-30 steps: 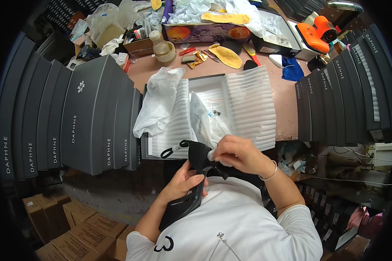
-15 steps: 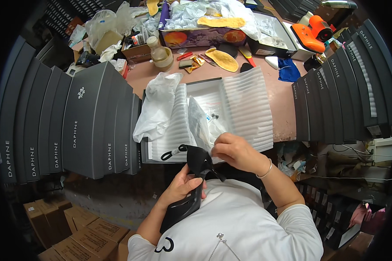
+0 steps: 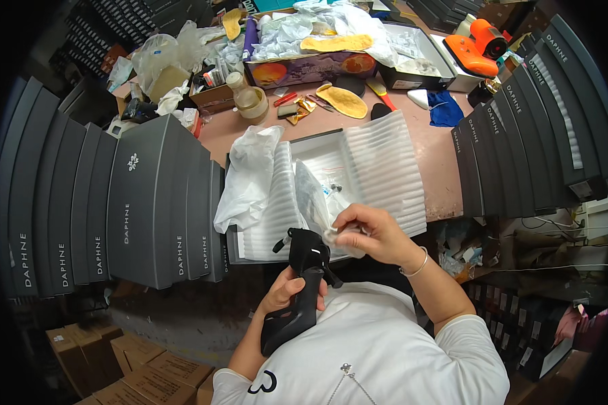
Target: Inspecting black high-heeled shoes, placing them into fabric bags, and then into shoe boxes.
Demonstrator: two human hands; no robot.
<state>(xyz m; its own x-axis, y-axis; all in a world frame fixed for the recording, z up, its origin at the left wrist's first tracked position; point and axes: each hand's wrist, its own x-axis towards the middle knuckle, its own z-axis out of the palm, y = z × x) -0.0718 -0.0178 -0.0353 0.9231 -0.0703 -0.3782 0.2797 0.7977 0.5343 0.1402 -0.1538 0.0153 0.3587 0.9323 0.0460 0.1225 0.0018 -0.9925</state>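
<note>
My left hand is closed around a black strappy shoe and holds it upright in front of my chest, with a thin strap loop standing out at its top. Beside the shoe's top, my right hand pinches a crumpled piece of white wrapping, partly hidden by the fingers. Just beyond both hands lies an open dark shoe box. Out of it spread a ribbed white foam sheet and a crumpled white sheet. A clear plastic wrapper lies inside; its contents are unclear.
Stacks of dark grey shoe boxes rise at the left and right. Across the pink table are a glass jar, yellow insoles, a blue cloth, a purple carton and an orange device.
My right hand has moved slightly right, away from the shoe, and white wrapping now shows in its fingers. The shoe has turned more upright in my left hand. The whole view has shifted slightly.
</note>
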